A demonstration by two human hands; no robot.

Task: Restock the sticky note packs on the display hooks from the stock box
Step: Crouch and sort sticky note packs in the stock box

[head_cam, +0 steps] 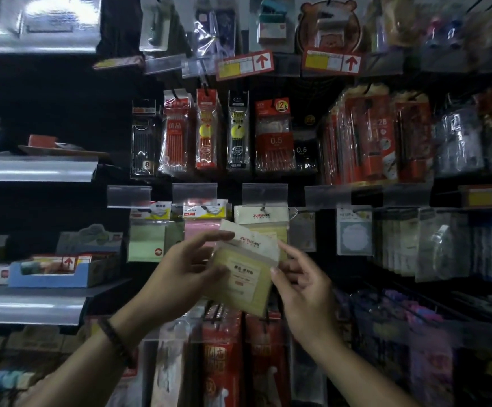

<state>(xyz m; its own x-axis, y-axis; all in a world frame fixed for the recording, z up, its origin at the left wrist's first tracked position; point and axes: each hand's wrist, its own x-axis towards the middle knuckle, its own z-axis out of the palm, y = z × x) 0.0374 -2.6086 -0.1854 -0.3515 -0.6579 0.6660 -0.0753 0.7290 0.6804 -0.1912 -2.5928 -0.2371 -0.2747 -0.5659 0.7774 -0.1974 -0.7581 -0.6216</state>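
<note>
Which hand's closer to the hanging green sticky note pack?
Left. The left hand sits just below-right of the green pack; the right hand is farther right, beyond the yellow pack that both hands hold.

Head-worn, close, seemingly facing display hooks (pixel 263 207)

Sticky note pack (pixel 243 271) between left hand (pixel 180 277) and right hand (pixel 300 286), just before hooked packs (pixel 256 216). Pen packs (pixel 206 130) in row above those. Shelves (pixel 33 171) at left; carton (pixel 48 274) on lower shelf (pixel 30 306).
</note>
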